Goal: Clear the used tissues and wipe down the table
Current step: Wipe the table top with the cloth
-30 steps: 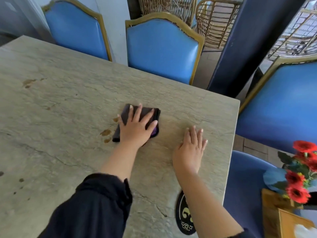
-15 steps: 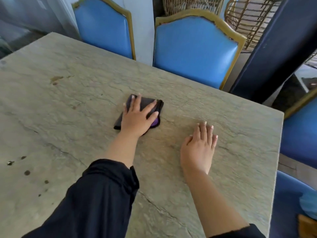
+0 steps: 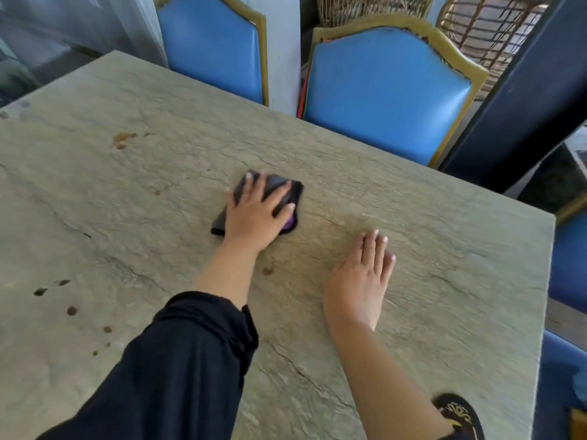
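A folded dark cloth (image 3: 293,192) with a purple inner side lies in the middle of the stone-look table (image 3: 444,281). My left hand (image 3: 257,214) presses flat on the cloth, fingers spread, pointing away from me. My right hand (image 3: 365,274) rests palm-down on the bare tabletop to the right of it, holding nothing. Brown stains mark the table: a smear at the far left (image 3: 122,139), a small spot (image 3: 268,270) between my forearms, and several dark drops (image 3: 71,311) at the near left. No tissues are in view.
Two blue chairs with gold frames (image 3: 381,90) stand at the far edge, another blue chair (image 3: 568,258) at the right. A dark pillar (image 3: 524,90) rises at the far right. A round black emblem (image 3: 460,414) sits at the near table edge.
My left hand has slid the cloth across the brown spots that lay left of it. My head has turned left; the flowers and wooden box at the right have left the view.
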`<state>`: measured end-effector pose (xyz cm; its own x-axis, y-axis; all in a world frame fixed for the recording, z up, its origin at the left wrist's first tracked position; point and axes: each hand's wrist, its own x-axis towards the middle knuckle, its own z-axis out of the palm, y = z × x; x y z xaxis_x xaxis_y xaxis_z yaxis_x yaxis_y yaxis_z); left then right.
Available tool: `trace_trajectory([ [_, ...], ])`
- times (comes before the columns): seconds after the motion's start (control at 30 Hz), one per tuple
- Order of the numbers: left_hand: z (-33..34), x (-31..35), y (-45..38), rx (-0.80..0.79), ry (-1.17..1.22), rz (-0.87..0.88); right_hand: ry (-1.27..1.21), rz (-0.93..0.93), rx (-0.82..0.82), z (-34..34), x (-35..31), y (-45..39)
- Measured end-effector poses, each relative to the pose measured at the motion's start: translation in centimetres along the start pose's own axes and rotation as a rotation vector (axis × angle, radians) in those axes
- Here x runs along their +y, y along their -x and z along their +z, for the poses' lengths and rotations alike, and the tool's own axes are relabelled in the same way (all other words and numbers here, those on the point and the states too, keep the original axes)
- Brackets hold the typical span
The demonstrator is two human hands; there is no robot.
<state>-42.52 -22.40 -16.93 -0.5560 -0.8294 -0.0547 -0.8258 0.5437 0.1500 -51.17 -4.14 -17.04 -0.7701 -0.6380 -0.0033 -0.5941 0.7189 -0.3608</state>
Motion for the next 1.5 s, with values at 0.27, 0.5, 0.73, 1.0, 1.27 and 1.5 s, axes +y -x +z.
trace_trajectory([
  [0.27,2.1,3.8,13.8,0.131,-0.043,0.152,-0.284,-0.027,0.046,-0.7,0.8,0.6],
  [0.5,0.1,-0.7,9.3,-0.026,-0.042,-0.001,-0.053,-0.118,-0.004,-0.1,0.2,5.6],
  [0.73,1.1,3.5,12.1,0.022,-0.019,-0.041,-0.064,-0.123,-0.027,-0.4,-0.4,4.8],
  [1.0,1.1,-1.5,26.9,0.03,-0.069,0.057,-0.02,-0.14,-0.149,-0.9,-0.1,7.3],
  [1.27,0.6,-2.2,14.8,-0.03,-0.079,-0.099,0.109,-0.171,-0.125,0.3,-0.9,11.4],
  [1.5,0.8,-2.2,27.2,0.048,-0.086,0.18,0.09,-0.2,-0.173,-0.2,-0.8,11.6],
])
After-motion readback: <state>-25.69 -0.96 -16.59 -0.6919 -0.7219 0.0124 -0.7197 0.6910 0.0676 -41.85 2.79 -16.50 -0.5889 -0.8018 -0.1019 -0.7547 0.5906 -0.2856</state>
